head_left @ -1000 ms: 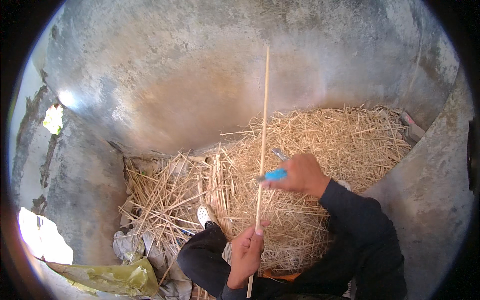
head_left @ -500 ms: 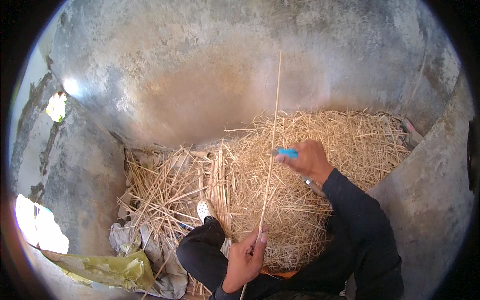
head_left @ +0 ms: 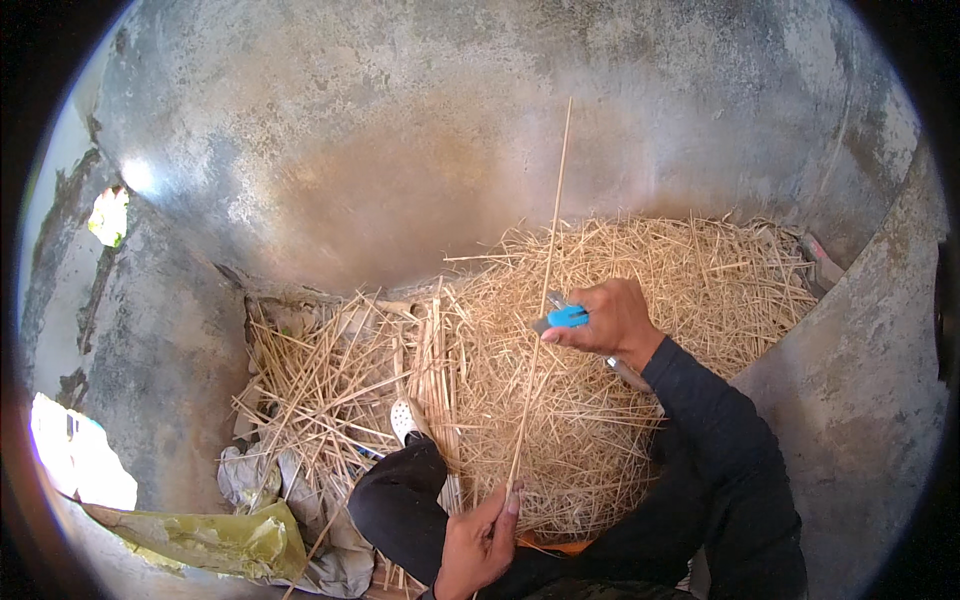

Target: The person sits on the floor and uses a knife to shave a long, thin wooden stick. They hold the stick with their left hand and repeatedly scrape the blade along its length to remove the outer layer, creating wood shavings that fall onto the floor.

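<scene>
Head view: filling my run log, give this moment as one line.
left hand: holds stick low | right hand: blue-handled tool against stick | around: straw

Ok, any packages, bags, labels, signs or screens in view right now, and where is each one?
Yellow-green plastic bag: crumpled, lying flat on the ground at the lower left, left of the person's knee.
Grey-white crumpled sheeting or sacking: just above and beside that bag, at the edge of the straw pile; too creased to tell its kind.
No labels, signs or screens show.
</scene>
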`<state>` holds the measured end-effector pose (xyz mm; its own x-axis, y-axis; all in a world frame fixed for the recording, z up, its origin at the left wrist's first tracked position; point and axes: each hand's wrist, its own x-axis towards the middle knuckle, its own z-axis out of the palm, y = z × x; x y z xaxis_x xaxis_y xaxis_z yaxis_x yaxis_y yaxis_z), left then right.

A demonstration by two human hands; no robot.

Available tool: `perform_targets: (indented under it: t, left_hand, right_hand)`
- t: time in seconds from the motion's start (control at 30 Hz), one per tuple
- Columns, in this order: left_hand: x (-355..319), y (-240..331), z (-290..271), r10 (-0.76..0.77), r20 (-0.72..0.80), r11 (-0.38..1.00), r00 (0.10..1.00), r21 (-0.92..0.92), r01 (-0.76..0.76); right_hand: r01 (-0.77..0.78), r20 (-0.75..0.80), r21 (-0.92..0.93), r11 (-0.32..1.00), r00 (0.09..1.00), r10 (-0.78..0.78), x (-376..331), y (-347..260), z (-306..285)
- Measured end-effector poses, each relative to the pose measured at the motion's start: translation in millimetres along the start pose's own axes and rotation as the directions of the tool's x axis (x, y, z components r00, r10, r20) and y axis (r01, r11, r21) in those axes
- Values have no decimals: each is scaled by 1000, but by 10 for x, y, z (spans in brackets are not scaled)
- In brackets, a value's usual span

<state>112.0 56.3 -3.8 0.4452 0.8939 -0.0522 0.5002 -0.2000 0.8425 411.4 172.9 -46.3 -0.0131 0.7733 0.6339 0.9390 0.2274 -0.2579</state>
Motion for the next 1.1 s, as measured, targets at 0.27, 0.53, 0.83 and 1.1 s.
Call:
perform_targets:
  t: [0.27,0.53,0.83,1.1]
  left_hand:
    - [-440,-80,-194,-26,257,991,966,-122,59]
    - [-458,-384,-104,-299,271,766,915,-503,399]
    - [319,-264,-11,-133,275,461,952,-833,305]
    - [544,-158,48,-78,229,493,970,-837,238]
  right_hand:
    - [-514,-64,233,825,839,541,134,803,-27]
    - [-399,8,279,873,910,414,-60,542,-110]
    - [12,390,219,976,916,-99,-306,-730,-93]
    - [-87,283,159,983,958,39,-192,-460,-20]
